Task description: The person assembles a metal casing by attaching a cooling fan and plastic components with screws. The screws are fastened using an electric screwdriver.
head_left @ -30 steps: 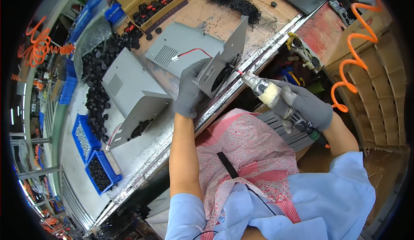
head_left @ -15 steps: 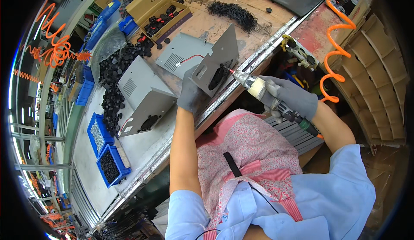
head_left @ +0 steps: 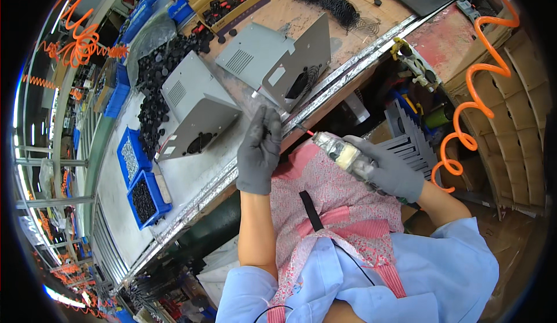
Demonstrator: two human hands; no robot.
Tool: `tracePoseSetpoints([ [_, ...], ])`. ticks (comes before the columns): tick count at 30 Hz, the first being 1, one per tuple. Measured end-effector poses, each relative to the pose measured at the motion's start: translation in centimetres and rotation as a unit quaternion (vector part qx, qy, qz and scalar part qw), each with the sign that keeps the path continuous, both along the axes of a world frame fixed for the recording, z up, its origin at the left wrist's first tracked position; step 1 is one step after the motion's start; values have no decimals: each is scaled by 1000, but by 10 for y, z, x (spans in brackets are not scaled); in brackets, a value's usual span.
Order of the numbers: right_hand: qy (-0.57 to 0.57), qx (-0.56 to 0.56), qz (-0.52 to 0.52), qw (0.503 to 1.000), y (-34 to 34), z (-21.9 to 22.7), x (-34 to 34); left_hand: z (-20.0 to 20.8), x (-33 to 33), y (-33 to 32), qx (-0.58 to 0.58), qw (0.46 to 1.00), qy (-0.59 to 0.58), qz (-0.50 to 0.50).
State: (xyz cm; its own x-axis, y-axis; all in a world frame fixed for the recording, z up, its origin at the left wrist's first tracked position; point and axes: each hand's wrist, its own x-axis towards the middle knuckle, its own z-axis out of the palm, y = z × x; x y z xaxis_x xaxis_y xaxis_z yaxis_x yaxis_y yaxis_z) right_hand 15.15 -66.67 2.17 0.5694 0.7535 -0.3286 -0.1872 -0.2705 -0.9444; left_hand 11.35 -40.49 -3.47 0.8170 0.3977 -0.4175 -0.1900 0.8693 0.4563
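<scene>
My right hand (head_left: 395,173), in a grey glove, grips a pneumatic screwdriver (head_left: 346,156) wrapped partly in pale tape. Its bit points up-left toward the bench edge, apart from the metal parts. My left hand (head_left: 259,150), also gloved, hovers at the bench edge with its fingers curled together; whatever they hold is too small or hidden to make out. Just beyond it stands a bent grey sheet-metal housing (head_left: 301,53) with a round black fan grille (head_left: 303,85). A similar housing (head_left: 204,117) sits to its left, with a dark round opening in its near panel.
Blue bins hold silvery screws (head_left: 129,158) and black screws (head_left: 143,200). Black round caps (head_left: 152,111) lie piled behind the housings. An open carton (head_left: 235,4) and black wire grilles (head_left: 328,4) are farther back. An orange coiled hose (head_left: 473,91) hangs at right beside cardboard dividers (head_left: 499,102).
My left hand has let go of the right housing and come back toward me. The screwdriver has drawn away from the fan grille, down and nearer my body. The view has shifted slightly.
</scene>
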Motion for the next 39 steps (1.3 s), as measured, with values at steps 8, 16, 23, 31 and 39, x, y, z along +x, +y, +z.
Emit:
tracePoseSetpoints([
  [8, -53, 51, 18, 997, 17, -12, -14, -13, -24, -11, -42, 987, -52, -147],
  [16, -10, 41, 19, 999, 23, -12, -18, -5, -20, -13, 5, 989, -54, -136],
  [23, 32, 32, 0, 999, 28, -14, -22, -2, -21, -13, 82, 985, -60, -142],
  [31, 104, 2, 24, 994, 25, -11, -17, 9, -22, -15, 254, 956, -54, -139],
  [39, 57, 72, -36, 995, 28, -29, -14, 14, -12, -17, 296, 942, -12, -161],
])
